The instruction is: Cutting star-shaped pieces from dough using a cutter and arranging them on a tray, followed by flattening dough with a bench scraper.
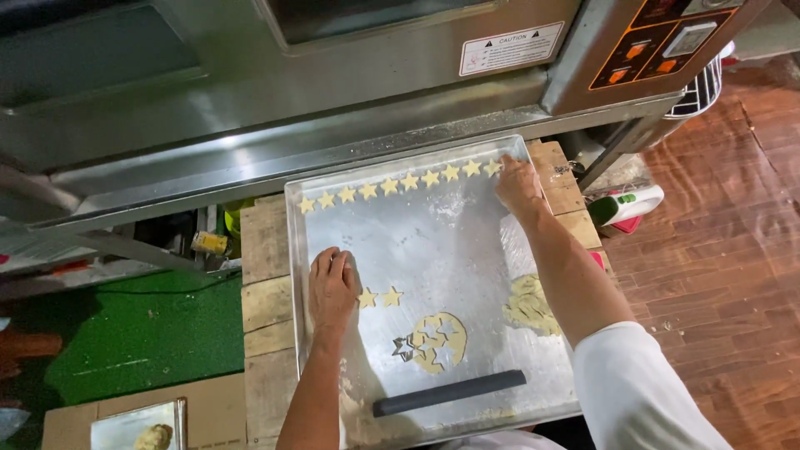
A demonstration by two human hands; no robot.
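Left hand [333,287]: laid flat, palm down, on the metal baking tray [467,250] near its left edge; the fingers are held straight and close together, and nothing is gripped.
Right hand [518,187]: stretched to the tray's far right corner, where the last star in the row [492,167] is touched; the fingers are curled downward, and whether the star is pinched cannot be told.
Star row [398,183]: ten pale dough stars are set in a line along the tray's far edge, from left corner to right.
Loose stars [380,297]: two are placed just beside the left hand's thumb side.
Rolled dough [440,340]: a flat round piece with star-shaped holes is seen near the tray's middle; a metal star cutter [404,347] lies at its left edge.
Dough scraps [530,305]: a lump is left by the right forearm.
Dark rolling pin [450,392]: laid across the tray's near end.
Support: the tray is rested on a wooden pallet table [265,250], in front of a steel oven [333,92].
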